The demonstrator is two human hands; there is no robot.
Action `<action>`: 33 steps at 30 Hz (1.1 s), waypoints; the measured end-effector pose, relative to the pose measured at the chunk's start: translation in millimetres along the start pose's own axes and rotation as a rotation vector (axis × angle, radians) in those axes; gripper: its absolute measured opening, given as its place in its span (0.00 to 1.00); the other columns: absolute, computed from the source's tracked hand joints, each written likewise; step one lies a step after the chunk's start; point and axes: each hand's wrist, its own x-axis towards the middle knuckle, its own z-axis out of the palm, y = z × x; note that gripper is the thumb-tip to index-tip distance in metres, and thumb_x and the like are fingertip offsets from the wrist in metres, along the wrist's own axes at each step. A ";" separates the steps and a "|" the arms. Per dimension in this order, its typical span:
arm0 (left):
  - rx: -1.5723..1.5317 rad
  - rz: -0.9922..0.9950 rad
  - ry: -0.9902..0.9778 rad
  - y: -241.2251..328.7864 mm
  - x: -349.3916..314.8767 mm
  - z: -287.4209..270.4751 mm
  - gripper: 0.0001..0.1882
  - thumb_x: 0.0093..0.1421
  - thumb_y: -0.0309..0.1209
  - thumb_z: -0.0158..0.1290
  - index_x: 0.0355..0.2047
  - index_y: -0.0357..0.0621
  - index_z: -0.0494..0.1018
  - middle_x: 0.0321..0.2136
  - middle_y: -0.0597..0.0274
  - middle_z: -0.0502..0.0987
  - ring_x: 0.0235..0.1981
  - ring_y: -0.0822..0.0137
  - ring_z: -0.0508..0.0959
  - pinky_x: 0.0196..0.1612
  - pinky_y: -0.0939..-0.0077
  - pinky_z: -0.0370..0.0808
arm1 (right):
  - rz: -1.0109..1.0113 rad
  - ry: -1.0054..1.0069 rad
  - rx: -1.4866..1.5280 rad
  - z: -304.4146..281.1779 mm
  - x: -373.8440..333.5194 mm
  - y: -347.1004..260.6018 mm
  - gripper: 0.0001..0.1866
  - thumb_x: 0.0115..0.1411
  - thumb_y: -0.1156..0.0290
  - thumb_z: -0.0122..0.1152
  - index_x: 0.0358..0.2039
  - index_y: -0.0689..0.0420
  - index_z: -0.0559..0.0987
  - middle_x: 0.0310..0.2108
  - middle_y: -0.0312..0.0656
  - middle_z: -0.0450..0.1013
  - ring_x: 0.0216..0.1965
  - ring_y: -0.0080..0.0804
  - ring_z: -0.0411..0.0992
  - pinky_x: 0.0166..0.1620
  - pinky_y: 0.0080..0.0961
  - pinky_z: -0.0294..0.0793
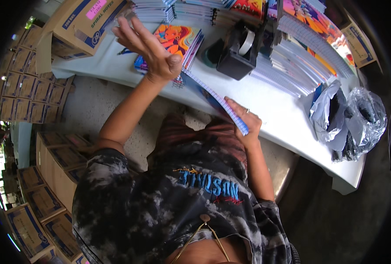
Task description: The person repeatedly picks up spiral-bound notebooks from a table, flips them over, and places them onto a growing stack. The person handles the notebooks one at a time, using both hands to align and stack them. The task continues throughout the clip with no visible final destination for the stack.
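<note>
My right hand (pixel 248 122) grips one end of a thin spiral notebook (pixel 224 104), which is tilted on edge at the table's front side, its lined page edges facing up. My left hand (pixel 150 55) is raised with its fingers stretched out and holds nothing. Behind it lies a small stack of spiral notebooks (pixel 180 42) with a bright cartoon cover on top. The held notebook's far end reaches close to that stack; whether they touch I cannot tell. Just right of the stack stands a black tape dispenser (pixel 237 59) with a roll of tape.
Tall stacks of notebooks (pixel 292 66) fill the right side of the white table (pixel 287 125), with others along the back. Crumpled clear plastic bags (pixel 366 116) of dark coils sit near the right corner. A cardboard box (pixel 74 31) stands at left; stacked cartons (pixel 35 86) rise beyond.
</note>
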 end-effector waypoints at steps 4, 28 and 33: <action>-0.021 0.568 -0.420 118.3 18.4 -43.0 0.51 0.48 0.68 0.36 0.52 0.26 0.54 0.53 0.29 0.50 0.58 0.35 0.43 0.55 0.37 0.37 | 0.055 0.013 -0.168 -11.8 -0.9 10.9 0.19 0.44 0.84 0.54 0.41 0.61 0.75 0.39 0.47 0.73 0.40 0.38 0.73 0.43 0.24 0.71; -0.022 0.423 -0.216 113.0 75.6 -24.8 0.50 0.51 0.66 0.32 0.56 0.27 0.49 0.55 0.28 0.46 0.59 0.38 0.44 0.58 0.48 0.39 | 0.019 -0.075 -0.080 5.3 10.1 5.2 0.19 0.40 0.85 0.56 0.38 0.61 0.76 0.40 0.47 0.73 0.40 0.37 0.73 0.43 0.26 0.72; -0.117 0.491 -0.153 130.2 88.7 -30.5 0.44 0.50 0.66 0.35 0.52 0.37 0.60 0.54 0.44 0.57 0.55 0.47 0.57 0.54 0.54 0.52 | 0.066 -0.006 -0.051 4.8 1.7 9.2 0.20 0.39 0.88 0.54 0.37 0.63 0.76 0.39 0.46 0.73 0.41 0.36 0.73 0.45 0.24 0.71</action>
